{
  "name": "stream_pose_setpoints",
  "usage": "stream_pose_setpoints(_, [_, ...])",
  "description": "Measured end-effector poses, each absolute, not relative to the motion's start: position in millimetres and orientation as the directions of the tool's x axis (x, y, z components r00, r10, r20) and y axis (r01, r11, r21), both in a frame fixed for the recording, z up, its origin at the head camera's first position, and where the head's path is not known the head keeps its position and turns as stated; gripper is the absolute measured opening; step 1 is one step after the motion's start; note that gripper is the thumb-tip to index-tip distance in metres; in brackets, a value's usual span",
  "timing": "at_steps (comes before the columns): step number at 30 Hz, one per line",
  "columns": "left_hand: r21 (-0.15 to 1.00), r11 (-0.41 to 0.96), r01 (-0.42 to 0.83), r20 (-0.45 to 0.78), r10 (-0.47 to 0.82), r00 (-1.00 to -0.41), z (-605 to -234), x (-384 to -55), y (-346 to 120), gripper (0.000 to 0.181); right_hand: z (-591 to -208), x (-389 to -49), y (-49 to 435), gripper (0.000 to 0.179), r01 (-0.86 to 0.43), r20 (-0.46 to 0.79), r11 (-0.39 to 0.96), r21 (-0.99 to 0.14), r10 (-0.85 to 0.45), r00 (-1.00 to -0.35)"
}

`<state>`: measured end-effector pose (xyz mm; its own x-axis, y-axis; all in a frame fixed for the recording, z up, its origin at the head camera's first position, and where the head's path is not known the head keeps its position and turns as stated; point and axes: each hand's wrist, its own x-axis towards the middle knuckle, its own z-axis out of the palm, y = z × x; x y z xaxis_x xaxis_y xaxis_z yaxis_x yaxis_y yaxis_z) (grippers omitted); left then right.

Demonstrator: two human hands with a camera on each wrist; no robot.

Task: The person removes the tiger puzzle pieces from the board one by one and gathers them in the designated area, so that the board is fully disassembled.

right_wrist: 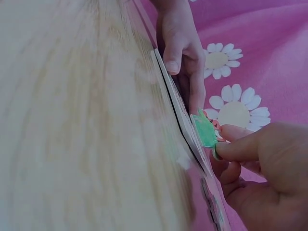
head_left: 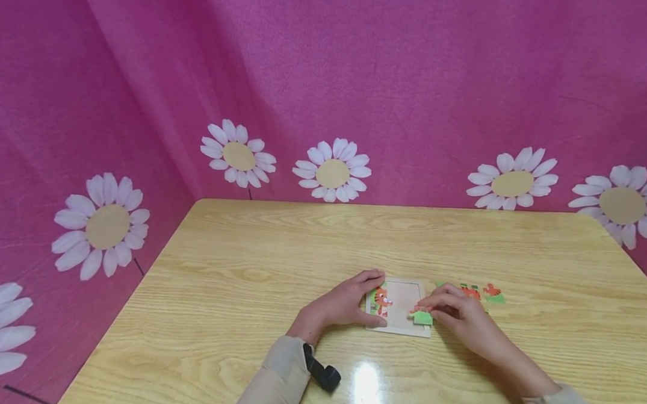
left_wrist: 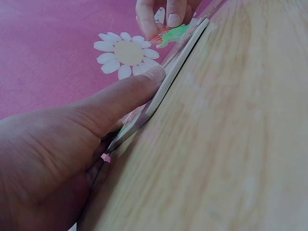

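Observation:
A shallow wooden puzzle tray (head_left: 399,333) lies on the table, with tiger-picture puzzle pieces (head_left: 382,298) set along its left side. My left hand (head_left: 346,300) grips the tray from the left, thumb at the near edge and fingers at the far edge. In the left wrist view the thumb (left_wrist: 130,94) presses on the tray's rim. Between thumb and fingertips, my right hand (head_left: 467,323) pinches a green and orange puzzle piece (right_wrist: 206,131) over the tray's near right corner. Whether that piece touches the tray, I cannot tell.
Several loose puzzle pieces (head_left: 494,294) lie right of the tray, partly behind the right hand. The wood-grain table (head_left: 245,253) ends at a pink cloth (head_left: 415,97) with large white flowers, which hangs behind and at the left. Black straps (head_left: 321,370) circle both wrists.

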<state>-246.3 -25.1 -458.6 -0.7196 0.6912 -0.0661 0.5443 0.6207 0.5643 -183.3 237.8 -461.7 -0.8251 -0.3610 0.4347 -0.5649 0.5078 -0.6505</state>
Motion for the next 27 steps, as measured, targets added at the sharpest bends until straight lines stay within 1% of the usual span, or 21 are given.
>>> stream_pose_setpoints(8, [0.568, 0.621, 0.54, -0.068, 0.69, -0.721, -460, -247, -25, 0.09, -463, -182, 248, 0.026, -0.57, 0.456, 0.517, -0.638, -0.343, -0.821])
stream_pose_setpoints(19, [0.57, 0.62, 0.539, -0.072, 0.692, -0.719, -461, -248, -24, 0.09, -462, -177, 263, 0.028, -0.523, 0.421, 0.524, -0.673, -0.31, -0.853])
stream_pose_setpoints(27, [0.572, 0.62, 0.537, -0.066, 0.688, -0.723, -460, -247, -25, 0.089, -462, -175, 273, 0.034, -0.561, 0.473, 0.548, -0.62, -0.31, -0.825])
